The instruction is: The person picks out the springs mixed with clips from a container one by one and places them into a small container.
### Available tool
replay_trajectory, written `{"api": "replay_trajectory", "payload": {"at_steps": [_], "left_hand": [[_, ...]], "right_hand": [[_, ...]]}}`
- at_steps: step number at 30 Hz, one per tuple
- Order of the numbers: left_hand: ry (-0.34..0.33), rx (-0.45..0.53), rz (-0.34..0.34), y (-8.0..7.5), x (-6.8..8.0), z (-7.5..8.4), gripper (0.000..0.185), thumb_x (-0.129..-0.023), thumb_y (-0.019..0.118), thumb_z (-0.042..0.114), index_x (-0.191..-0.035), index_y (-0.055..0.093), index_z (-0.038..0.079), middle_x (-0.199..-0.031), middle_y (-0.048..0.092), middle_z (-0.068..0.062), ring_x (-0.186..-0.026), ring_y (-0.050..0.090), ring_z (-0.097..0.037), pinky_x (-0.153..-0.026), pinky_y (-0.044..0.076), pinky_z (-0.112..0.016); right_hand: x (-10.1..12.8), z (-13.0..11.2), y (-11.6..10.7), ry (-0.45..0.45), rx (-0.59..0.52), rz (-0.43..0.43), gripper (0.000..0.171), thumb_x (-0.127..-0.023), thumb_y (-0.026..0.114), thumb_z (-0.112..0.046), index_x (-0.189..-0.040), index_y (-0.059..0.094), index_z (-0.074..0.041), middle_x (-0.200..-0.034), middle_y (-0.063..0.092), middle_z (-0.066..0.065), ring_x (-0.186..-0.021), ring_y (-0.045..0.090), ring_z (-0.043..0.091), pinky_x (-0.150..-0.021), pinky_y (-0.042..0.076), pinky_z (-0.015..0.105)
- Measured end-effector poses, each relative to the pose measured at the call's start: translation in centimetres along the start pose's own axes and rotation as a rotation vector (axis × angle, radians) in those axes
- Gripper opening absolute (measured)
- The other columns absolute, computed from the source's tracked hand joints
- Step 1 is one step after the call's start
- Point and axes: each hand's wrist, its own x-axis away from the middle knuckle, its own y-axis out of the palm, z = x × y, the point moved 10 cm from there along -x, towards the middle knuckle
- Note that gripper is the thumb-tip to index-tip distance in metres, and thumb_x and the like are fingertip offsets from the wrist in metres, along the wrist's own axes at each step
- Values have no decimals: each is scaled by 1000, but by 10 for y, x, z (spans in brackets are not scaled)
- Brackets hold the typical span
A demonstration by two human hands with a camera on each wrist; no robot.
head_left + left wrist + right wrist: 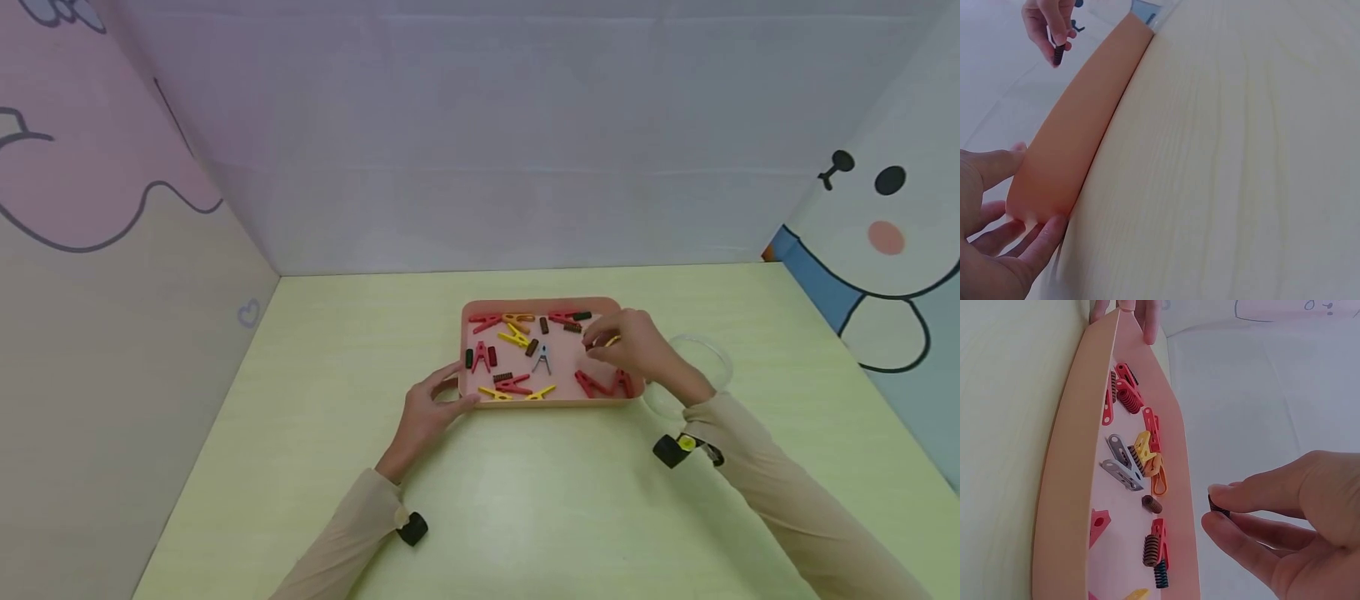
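A shallow pink tray (551,404) holds plastic clips in red, yellow, orange and grey, mixed with small coil springs. My left hand (427,408) grips its near left corner, thumb and fingers spread around the wall. Over the tray's right part, my right hand (636,340) pinches a dark brown coil spring (1059,55) between thumb and fingertips. In the right wrist view the fingertips cover most of that spring (1217,509). Inside the tray, a grey clip (542,358) lies near the middle, a red clip (482,357) to its left and a brown spring (532,347) beside it.
A clear round plastic container (723,358) stands right of the tray, partly behind my right forearm. The pale wooden table (525,500) meets a white back wall (510,167). Printed side panels (885,250) border it.
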Motion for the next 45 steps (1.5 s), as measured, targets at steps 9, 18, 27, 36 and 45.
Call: {"api": "replay_trajectory", "payload": {"at_steps": [9, 18, 27, 36, 45], "left_hand": [[-3, 5, -2, 0, -1, -1, 60, -78, 78, 33, -133, 56, 25, -135, 51, 3, -117, 52, -19, -80, 54, -30], [5, 21, -8, 0, 1, 2, 60, -79, 77, 32, -134, 55, 21, -137, 50, 2, -118, 51, -20, -83, 53, -32], [32, 31, -12, 1, 0, 2, 61, -79, 78, 33, -134, 55, 21, -136, 51, 4, -117, 52, -19, -85, 52, -32], [44, 27, 1, -1, 1, 4, 61, -79, 78, 30, -134, 56, 19, -135, 52, 0, -117, 53, -21, -83, 53, -31], [56, 36, -8, 0, 2, 7, 61, -79, 77, 28, -134, 55, 16, -138, 50, -5, -118, 52, -26, -85, 53, -34]], "right_hand": [[5, 1, -8, -3, -6, 2, 9, -79, 72, 2, -87, 74, -2, -87, 70, 9, -78, 64, 23, -74, 56, 42], [12, -4, -17, -15, -37, -3, 11, -79, 73, 1, -90, 73, -1, -93, 69, 12, -80, 63, 24, -75, 56, 43], [22, -3, -25, 15, -66, -18, 15, -81, 72, -1, -96, 72, -1, -98, 68, 13, -81, 64, 22, -74, 56, 38], [31, -7, -35, -28, -51, 1, 16, -80, 72, 1, -96, 72, 1, -96, 69, 13, -83, 64, 23, -75, 56, 38], [40, -7, -44, -29, -26, 14, 17, -81, 70, 4, -97, 72, -2, -105, 67, 14, -85, 65, 23, -74, 56, 38]]}}
